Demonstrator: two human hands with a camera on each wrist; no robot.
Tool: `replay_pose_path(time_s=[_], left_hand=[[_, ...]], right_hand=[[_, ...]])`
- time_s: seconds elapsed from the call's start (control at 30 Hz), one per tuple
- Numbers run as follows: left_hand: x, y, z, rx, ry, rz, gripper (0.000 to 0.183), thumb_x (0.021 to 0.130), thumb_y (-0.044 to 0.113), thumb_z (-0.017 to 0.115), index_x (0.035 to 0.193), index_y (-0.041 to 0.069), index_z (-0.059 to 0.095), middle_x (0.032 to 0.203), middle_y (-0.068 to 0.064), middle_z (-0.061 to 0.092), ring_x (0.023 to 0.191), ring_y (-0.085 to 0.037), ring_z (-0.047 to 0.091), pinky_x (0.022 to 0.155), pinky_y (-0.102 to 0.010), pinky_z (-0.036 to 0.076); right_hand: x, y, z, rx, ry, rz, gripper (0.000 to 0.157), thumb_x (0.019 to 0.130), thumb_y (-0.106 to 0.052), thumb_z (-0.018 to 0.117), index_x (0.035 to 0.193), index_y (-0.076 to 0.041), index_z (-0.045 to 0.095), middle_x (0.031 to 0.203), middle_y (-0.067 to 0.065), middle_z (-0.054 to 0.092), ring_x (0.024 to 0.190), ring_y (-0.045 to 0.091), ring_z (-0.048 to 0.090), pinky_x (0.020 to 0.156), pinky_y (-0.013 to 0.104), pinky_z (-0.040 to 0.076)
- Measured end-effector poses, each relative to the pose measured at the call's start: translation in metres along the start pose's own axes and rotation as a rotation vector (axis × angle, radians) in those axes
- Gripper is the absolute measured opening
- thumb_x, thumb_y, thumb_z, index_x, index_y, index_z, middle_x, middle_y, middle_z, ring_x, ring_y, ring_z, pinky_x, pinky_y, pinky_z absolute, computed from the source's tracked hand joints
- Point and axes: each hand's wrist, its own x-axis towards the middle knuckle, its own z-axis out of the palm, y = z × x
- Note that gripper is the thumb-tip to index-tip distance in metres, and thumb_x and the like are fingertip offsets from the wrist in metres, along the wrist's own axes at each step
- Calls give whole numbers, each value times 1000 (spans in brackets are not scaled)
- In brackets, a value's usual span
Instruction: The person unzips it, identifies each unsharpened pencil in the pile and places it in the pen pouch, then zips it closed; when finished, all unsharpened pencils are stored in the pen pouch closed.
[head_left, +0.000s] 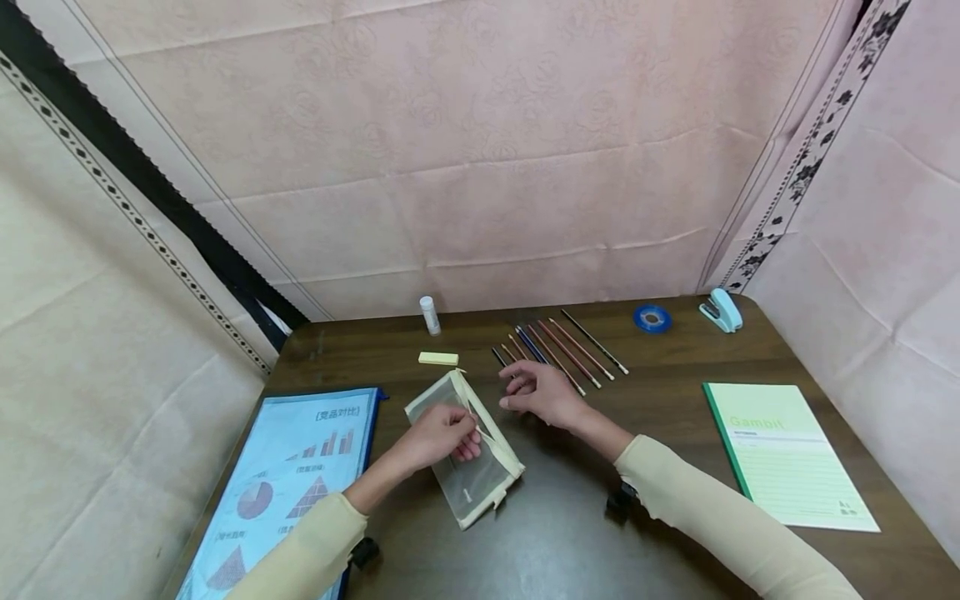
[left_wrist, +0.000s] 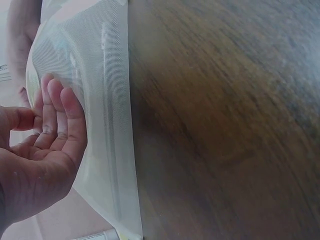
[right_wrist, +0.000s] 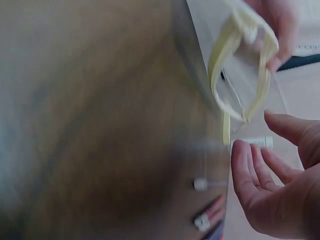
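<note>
My left hand pinches the opening edge of a pale yellow mesh zip pouch between thumb and fingers. In the right wrist view the pouch's yellow-trimmed mouth gapes apart. The left wrist view shows its mesh side beside my fingers. My right hand hovers just right of the pouch with its fingers loosely bent and nothing between them. Below and beyond it lies a row of several pencils, some partly hidden behind the hand.
A yellow eraser-like block and a white glue stick are behind the pouch. Blue tape and a light blue stapler sit at the back right. A blue chart folder lies left, a green-spined notebook right.
</note>
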Motion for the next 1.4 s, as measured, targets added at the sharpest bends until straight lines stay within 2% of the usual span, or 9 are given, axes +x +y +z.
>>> replay_pose_path(time_s=[0.1, 0.2, 0.43, 0.77, 0.97, 1.2, 1.4], left_hand=[[1, 0, 0, 3, 0, -2, 30, 100, 21, 48, 87, 3, 67, 79, -10, 71, 67, -19, 68, 66, -38, 60], [1, -1, -1, 5, 2, -3, 30, 100, 22, 48, 86, 4, 67, 77, -9, 71, 67, -18, 68, 65, -38, 60], [1, -1, 0, 2, 4, -11, 31, 100, 24, 48, 85, 5, 67, 76, -9, 72, 67, -18, 69, 64, -37, 60], [-3, 3, 2, -8, 18, -8, 32, 101, 21, 47, 88, -1, 66, 80, -17, 71, 68, -25, 69, 67, -43, 60], [-3, 0, 1, -18, 9, -11, 32, 100, 22, 48, 86, 0, 66, 79, -14, 72, 67, -20, 69, 66, -41, 60], [0, -5, 0, -8, 7, -13, 31, 100, 21, 47, 85, 2, 67, 76, -10, 71, 65, -17, 68, 64, -36, 60], [2, -1, 0, -17, -2, -15, 31, 100, 21, 48, 85, 2, 67, 76, -10, 71, 65, -17, 68, 64, -37, 60]], right_hand=[[5, 2, -7, -128, 63, -16, 44, 79, -26, 79, 120, -24, 62, 104, 6, 71, 85, 13, 67, 71, 32, 56], [8, 5, -11, -205, 88, -26, 48, 79, -26, 79, 124, -21, 62, 107, 6, 71, 90, 14, 66, 75, 32, 54], [13, 10, -10, -226, 106, -58, 49, 79, -16, 79, 125, -13, 62, 108, 10, 71, 95, 25, 68, 82, 39, 55], [16, 14, -6, -334, 97, -89, 50, 78, -10, 78, 125, -11, 61, 108, 10, 71, 96, 23, 68, 86, 40, 55], [14, 16, 0, -404, 82, -122, 45, 77, -8, 78, 120, -8, 64, 106, 9, 71, 95, 22, 67, 86, 39, 54], [15, 15, 4, -443, 81, -154, 45, 75, -3, 79, 117, -8, 64, 103, 8, 69, 90, 22, 67, 80, 36, 55], [14, 17, 2, -498, 101, -161, 42, 73, -3, 80, 112, -6, 66, 96, 7, 68, 82, 18, 66, 73, 31, 54]])
